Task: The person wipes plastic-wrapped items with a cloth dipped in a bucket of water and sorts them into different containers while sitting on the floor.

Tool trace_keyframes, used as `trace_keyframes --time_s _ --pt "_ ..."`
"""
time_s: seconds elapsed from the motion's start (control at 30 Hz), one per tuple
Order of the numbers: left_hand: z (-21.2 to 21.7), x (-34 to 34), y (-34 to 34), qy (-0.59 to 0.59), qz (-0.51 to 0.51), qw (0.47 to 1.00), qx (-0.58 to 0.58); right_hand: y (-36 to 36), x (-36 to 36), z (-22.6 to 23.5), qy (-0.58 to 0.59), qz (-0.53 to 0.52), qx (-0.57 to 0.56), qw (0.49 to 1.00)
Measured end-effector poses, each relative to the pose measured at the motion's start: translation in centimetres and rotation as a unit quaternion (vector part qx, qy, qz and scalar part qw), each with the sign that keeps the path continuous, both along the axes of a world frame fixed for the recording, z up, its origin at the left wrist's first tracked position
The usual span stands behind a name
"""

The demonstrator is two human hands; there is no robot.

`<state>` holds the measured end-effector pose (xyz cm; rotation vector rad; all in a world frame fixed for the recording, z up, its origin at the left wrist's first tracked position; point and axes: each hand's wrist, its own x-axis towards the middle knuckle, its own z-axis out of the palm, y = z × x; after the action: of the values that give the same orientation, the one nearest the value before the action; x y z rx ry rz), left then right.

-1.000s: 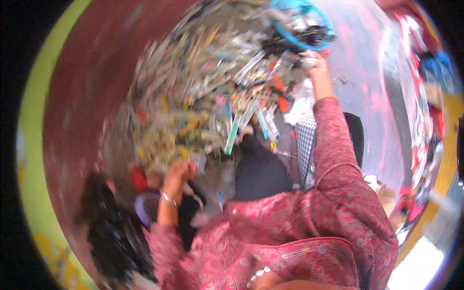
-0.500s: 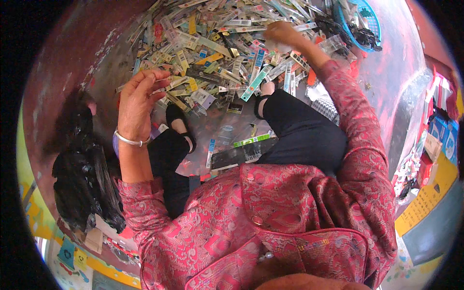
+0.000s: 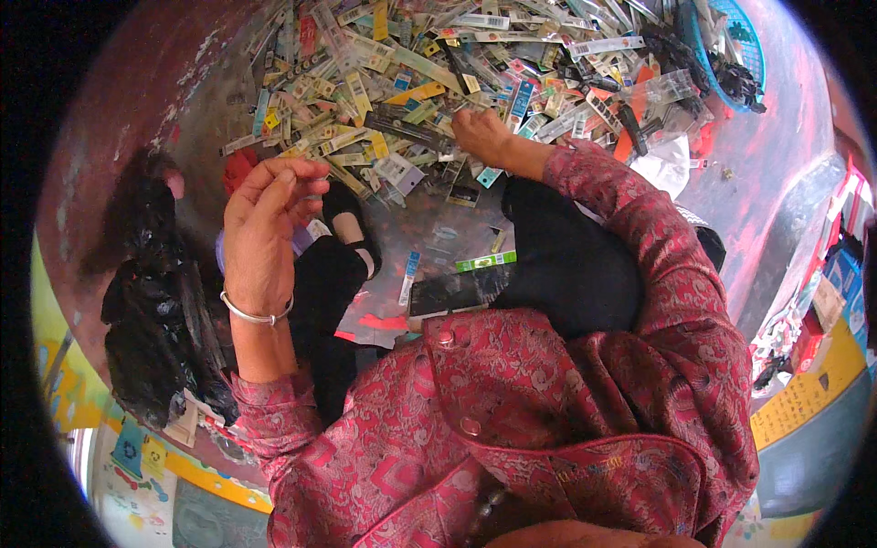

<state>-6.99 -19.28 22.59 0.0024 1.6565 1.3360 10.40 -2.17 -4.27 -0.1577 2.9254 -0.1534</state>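
Observation:
A loose heap of slim clear plastic packets (image 3: 365, 91) with coloured labels covers the floor ahead of my feet. At its near edge my right hand (image 3: 482, 135) reaches down, fingers drawn together; whatever they grip is hidden. A turquoise label end (image 3: 490, 176) pokes out just below that hand. My left hand (image 3: 260, 228), a silver bangle at its wrist, hovers above my left knee with fingers bent together; I cannot make out anything in them. Between my legs lie a green-labelled packet (image 3: 486, 261), a blue-and-white strip (image 3: 409, 279) and a dark flat piece (image 3: 457, 294).
A black plastic bag (image 3: 151, 338) slumps on the left. At the far right stands a blue mesh basket (image 3: 751, 46) with black plastic in it. A white crumpled piece (image 3: 664, 166) lies beyond my right forearm, and my black shoe (image 3: 345, 205) borders the heap.
My right hand has come from the far right of the heap toward me and left, to its near edge. My left hand has hardly moved. The view has shifted slightly.

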Motion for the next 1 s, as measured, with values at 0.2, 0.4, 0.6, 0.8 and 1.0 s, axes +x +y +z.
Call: trace_keyframes --time_s 0.2,0.4,0.6,0.8,1.0 --pt "-0.1 0.4 0.3 -0.003 -0.004 1.000 0.002 4.2 -1.5 0.7 -0.138 -0.081 -0.029 0.987" --pt "-0.5 0.9 0.6 -0.008 -0.019 1.000 0.002 10.8 -1.4 3.9 -0.040 -0.347 -0.126 0.928" --pt "-0.8 1.8 1.9 -0.042 -0.051 0.998 0.005 18.5 2.4 0.8 0.090 -0.387 -0.276 0.875" --pt "-1.0 2.9 3.1 -0.048 -0.092 0.994 -0.017 21.5 4.6 2.4 0.048 -0.497 -0.350 0.793" --pt "-2.0 3.2 3.6 -0.078 -0.090 0.992 -0.034 22.0 6.5 2.1 0.136 -0.493 -0.633 0.582"
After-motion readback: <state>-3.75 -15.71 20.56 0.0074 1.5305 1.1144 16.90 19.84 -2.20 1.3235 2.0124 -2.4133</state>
